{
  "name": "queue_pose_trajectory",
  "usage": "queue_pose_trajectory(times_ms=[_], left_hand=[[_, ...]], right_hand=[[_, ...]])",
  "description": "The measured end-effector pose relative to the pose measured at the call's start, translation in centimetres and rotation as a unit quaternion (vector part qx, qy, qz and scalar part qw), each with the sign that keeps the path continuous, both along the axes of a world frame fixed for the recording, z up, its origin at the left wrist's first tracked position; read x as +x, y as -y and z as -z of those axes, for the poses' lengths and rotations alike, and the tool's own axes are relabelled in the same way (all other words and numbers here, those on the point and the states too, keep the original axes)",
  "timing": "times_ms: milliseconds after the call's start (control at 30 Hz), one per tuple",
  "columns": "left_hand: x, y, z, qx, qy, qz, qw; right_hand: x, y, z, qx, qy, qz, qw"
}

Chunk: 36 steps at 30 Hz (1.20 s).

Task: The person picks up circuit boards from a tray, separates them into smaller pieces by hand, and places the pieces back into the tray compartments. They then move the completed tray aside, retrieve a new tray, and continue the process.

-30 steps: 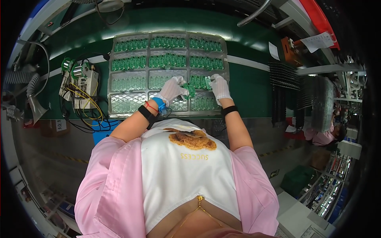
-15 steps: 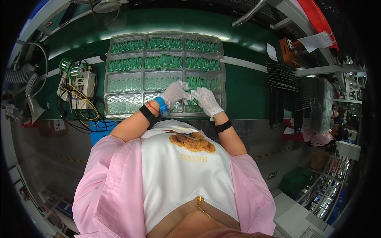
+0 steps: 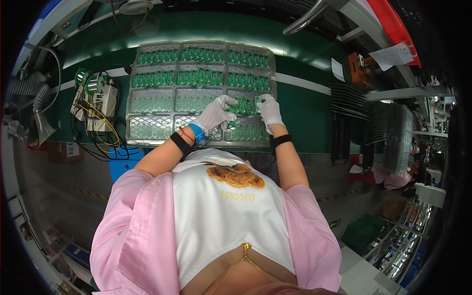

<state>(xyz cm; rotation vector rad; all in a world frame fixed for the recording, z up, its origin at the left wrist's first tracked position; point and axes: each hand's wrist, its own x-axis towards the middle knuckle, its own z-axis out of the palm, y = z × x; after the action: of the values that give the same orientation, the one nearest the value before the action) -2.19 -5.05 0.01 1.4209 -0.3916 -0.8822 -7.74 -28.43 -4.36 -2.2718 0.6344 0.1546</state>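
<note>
A clear plastic tray [image 3: 201, 90] with several compartments lies on the bench in front of me, most of them filled with rows of small green circuit boards [image 3: 200, 77]. Over the third row from the back, my left hand [image 3: 215, 116], in a white glove, has its thumb and fingers apart at the left side of the right-hand compartment. My right hand [image 3: 270, 112], gloved too, is at that compartment's right edge with its fingers curled together beside the boards. What lies between those fingers is hidden. Green boards [image 3: 243, 105] stand between the two hands.
Left of the tray stands a white device [image 3: 103, 110] with wire spools and tangled cables. Black slotted racks [image 3: 349, 103] stand at the bench's right. A metal flexible hose [image 3: 306, 18] hangs at the back, and a blue box [image 3: 123, 164] is below the front edge.
My hands were close together over the third row's right compartment. They have moved apart, the right one to the right and slightly away from me; the left fingers have spread.
</note>
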Motion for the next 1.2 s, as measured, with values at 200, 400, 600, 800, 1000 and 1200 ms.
queue_pose_trajectory(times_ms=[200,400,600,800,1000,1200], left_hand=[[0.2,-0.5,-0.1,0.078,0.011,-0.035,0.996],[0.0,1.1,2.4,0.037,0.048,-0.061,0.996],[-1.7,2.6,-2.5,-0.018,0.053,-0.108,0.993],[-1.4,0.7,-3.8,0.025,0.042,-0.140,0.989],[-0.8,-3.1,-3.2,0.014,0.099,-0.161,0.982],[-2.1,-4.8,-5.8,0.051,0.128,-0.110,0.984]], right_hand=[[0.2,-0.8,-0.1,-0.189,0.095,-0.015,0.977],[-2.9,-5.5,-4.8,0.145,0.088,0.000,0.985],[-3.4,-2.1,-1.7,0.131,0.154,0.094,0.975],[-2.7,0.0,-1.5,-0.179,0.039,0.031,0.983],[-5.3,3.8,-4.0,-0.150,0.111,0.198,0.962],[-12.5,20.8,-6.9,-0.063,0.221,0.511,0.829]])
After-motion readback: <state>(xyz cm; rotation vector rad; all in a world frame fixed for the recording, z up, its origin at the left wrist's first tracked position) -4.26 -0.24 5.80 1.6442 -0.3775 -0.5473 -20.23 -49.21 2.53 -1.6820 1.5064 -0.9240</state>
